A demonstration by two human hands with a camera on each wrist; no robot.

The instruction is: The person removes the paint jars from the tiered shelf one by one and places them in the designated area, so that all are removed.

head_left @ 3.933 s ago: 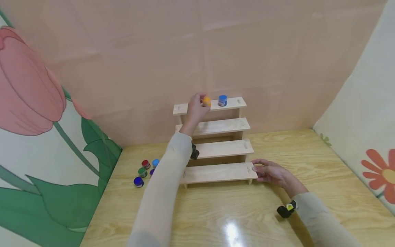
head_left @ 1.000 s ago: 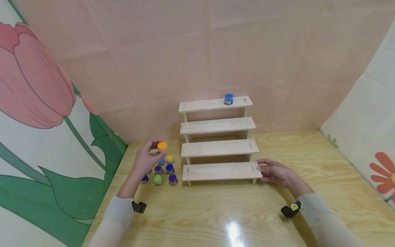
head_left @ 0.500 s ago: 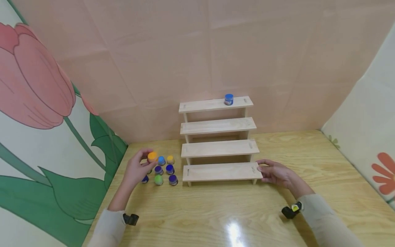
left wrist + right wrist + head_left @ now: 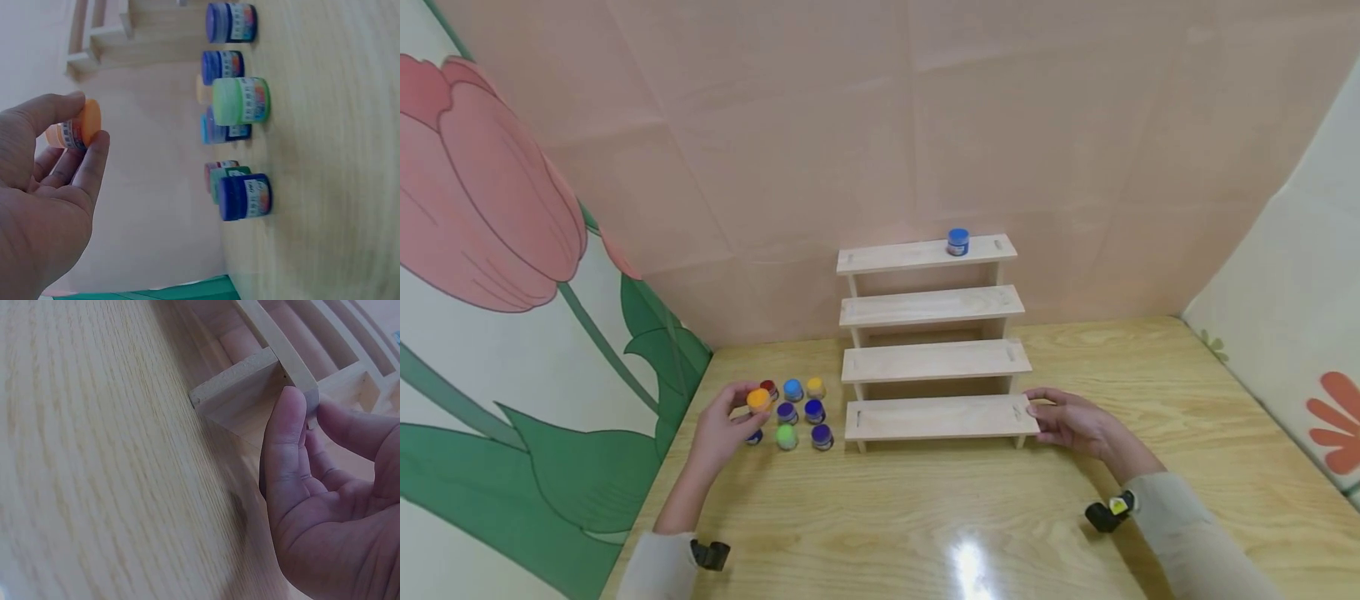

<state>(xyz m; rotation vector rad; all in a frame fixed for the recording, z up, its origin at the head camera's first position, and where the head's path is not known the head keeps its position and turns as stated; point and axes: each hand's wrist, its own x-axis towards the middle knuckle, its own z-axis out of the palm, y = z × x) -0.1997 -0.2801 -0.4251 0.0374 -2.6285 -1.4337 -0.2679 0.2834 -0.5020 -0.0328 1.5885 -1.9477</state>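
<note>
My left hand pinches an orange paint jar between thumb and fingers, raised over the left side of a cluster of small jars. In the left wrist view the orange jar lies well off the tabletop, its label partly covered by fingers. My right hand grips the right end of the lowest board of a four-step wooden display rack; the right wrist view shows thumb and fingers pinching the board's corner. A blue jar stands on the top step, right of its middle.
Beside the rack's left end stand several jars: light green, purple, light blue, yellow, dark red and dark blue. A green jar shows in the left wrist view. A pink backdrop rises behind.
Earlier, my left hand held the orange jar at the top step beside the blue one. It has since come down and left, over the jar cluster. My right hand keeps its grip.
</note>
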